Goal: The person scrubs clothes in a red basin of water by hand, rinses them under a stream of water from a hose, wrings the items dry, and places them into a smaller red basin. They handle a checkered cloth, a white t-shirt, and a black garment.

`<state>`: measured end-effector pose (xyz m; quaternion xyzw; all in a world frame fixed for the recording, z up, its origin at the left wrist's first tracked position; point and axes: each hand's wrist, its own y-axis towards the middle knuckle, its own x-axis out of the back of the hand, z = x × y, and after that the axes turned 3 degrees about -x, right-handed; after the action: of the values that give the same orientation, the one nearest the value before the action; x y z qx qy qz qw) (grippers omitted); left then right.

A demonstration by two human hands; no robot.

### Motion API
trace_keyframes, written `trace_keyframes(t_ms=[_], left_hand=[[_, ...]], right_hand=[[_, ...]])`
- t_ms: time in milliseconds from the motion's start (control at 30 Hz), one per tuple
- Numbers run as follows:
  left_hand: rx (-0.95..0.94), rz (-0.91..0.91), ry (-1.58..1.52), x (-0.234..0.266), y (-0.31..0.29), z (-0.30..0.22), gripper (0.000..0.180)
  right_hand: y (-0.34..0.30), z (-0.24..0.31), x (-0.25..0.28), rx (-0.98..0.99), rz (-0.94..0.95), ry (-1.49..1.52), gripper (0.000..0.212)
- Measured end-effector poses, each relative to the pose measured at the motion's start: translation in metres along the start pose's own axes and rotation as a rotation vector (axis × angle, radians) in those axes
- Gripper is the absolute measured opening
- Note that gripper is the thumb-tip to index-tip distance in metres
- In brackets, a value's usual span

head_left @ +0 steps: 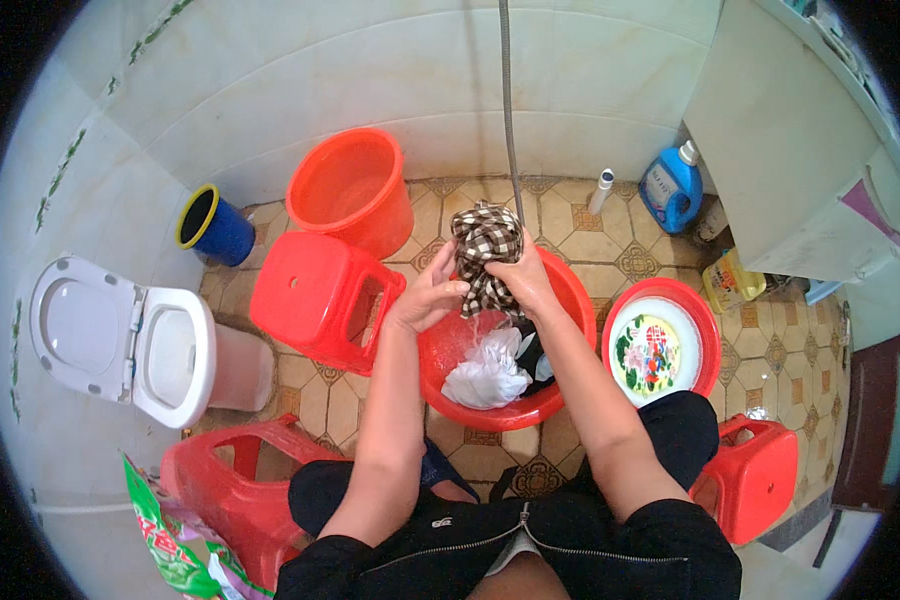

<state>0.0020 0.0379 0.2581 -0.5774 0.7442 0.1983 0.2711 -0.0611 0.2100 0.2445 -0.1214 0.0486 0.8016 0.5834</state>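
Observation:
A brown-and-white checked cloth (488, 245), bunched up, hangs over a red basin (438, 355) in front of me. My right hand (525, 280) grips its right side, thumb across the front. At the cloth's left edge is my left hand (430, 290), fingers apart; whether its fingertips touch the fabric is hard to see. Water runs from the lower end of the cloth into the basin. Inside the basin lie a wet white cloth (487, 370) and a black cloth (537, 358), the latter partly hidden by my right forearm.
Right of the basin stands a red-rimmed basin with a floral bottom (710, 345). A red stool (300, 295), an orange bucket (350, 180), a blue bin (225, 235) and a toilet (175, 360) are on the left. A blue detergent bottle (672, 190) stands at the far right.

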Motion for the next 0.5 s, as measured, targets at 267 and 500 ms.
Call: trace_keyframes(t_ms=[267,500], left_hand=[[0.065,-0.086,0.253,-0.011,0.042,0.01,0.05],[-0.098,-0.279,0.196,0.021,0.07,0.035,0.039]], right_hand=[[-0.017,0.073,-0.007,-0.41,0.369,0.229,0.107],[-0.021,0.073,-0.015,-0.235,0.301,-0.504,0.104]])
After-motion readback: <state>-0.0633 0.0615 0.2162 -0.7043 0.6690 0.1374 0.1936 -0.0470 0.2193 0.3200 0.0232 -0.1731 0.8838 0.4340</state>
